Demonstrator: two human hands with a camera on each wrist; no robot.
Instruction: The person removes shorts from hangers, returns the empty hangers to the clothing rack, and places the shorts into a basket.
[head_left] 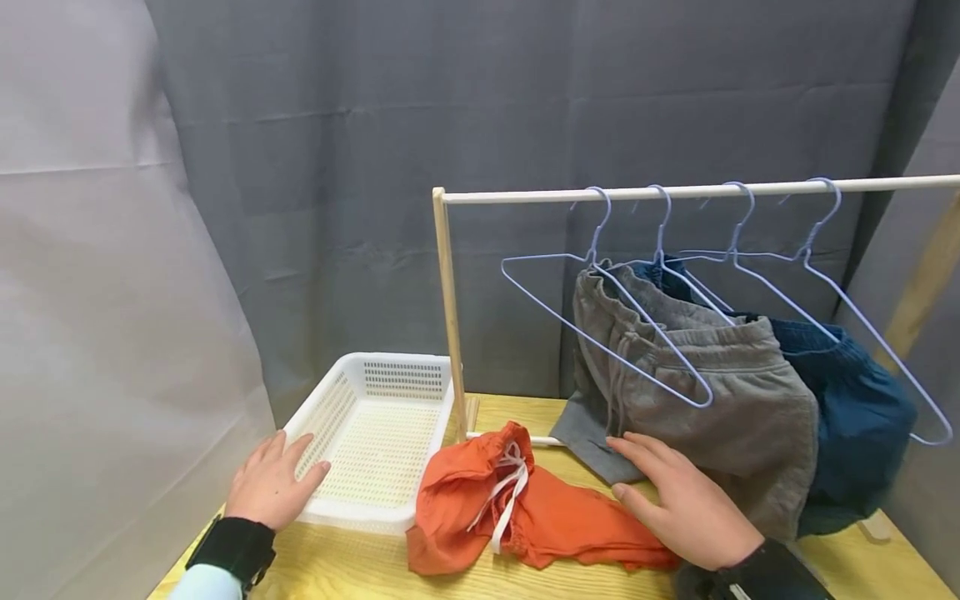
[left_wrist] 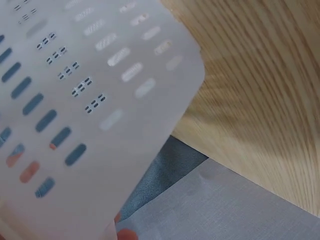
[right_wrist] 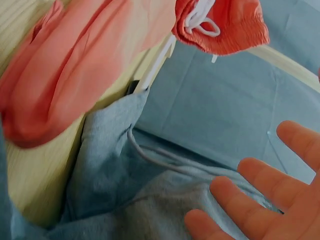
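Observation:
My left hand [head_left: 270,479] lies with straight fingers on the near left corner of a white perforated basket [head_left: 378,433]; the left wrist view shows the basket wall [left_wrist: 75,100] close up. My right hand [head_left: 678,496] is open, fingers spread, over orange shorts [head_left: 517,504] with a white drawstring, touching the hem of grey shorts [head_left: 712,392]. The right wrist view shows spread fingers [right_wrist: 270,200] above the grey cloth [right_wrist: 125,200] and the orange shorts [right_wrist: 80,65]. The grey shorts and dark blue shorts [head_left: 855,408] hang on light blue wire hangers [head_left: 600,317] on a white rail [head_left: 675,192].
The rack's wooden post [head_left: 450,317] stands between basket and shorts on a light wooden table [head_left: 345,567]. Grey cloth backdrop [head_left: 450,125] closes the back and left. Two more hangers [head_left: 862,317] hang at right. The table edge runs near the basket's left.

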